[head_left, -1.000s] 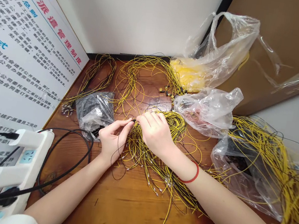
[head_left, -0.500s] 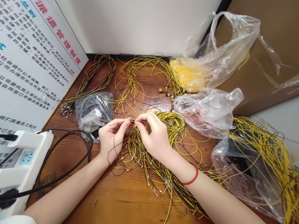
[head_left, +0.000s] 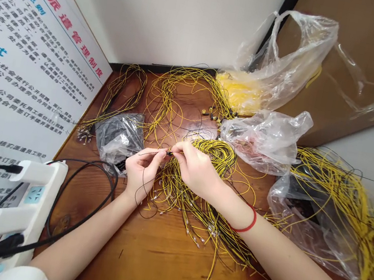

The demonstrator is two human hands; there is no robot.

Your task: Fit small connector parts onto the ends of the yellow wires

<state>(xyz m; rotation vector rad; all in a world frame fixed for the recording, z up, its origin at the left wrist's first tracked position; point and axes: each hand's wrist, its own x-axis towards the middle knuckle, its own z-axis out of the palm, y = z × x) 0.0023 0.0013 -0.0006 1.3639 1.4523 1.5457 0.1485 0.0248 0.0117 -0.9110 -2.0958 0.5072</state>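
My left hand [head_left: 140, 173] pinches a thin black wire [head_left: 143, 195] that loops down below the wrist. My right hand [head_left: 196, 168], with a red band at the wrist, pinches a tiny dark connector [head_left: 169, 153] right where the two sets of fingertips meet. Both hands hover over a thick bundle of yellow wires [head_left: 195, 194] spread on the wooden table [head_left: 158, 260]. The wire ends carry small clear terminals.
A white power strip [head_left: 21, 207] with black cables lies at the left. A grey plastic bag [head_left: 119, 135] sits beside my left hand. Clear bags [head_left: 263, 136] with parts and more yellow wires [head_left: 342, 201] fill the right. A printed board [head_left: 24, 58] leans at the left.
My fingertips have stayed together at the connector; the hands shifted only slightly, and the view moved a little to the left.
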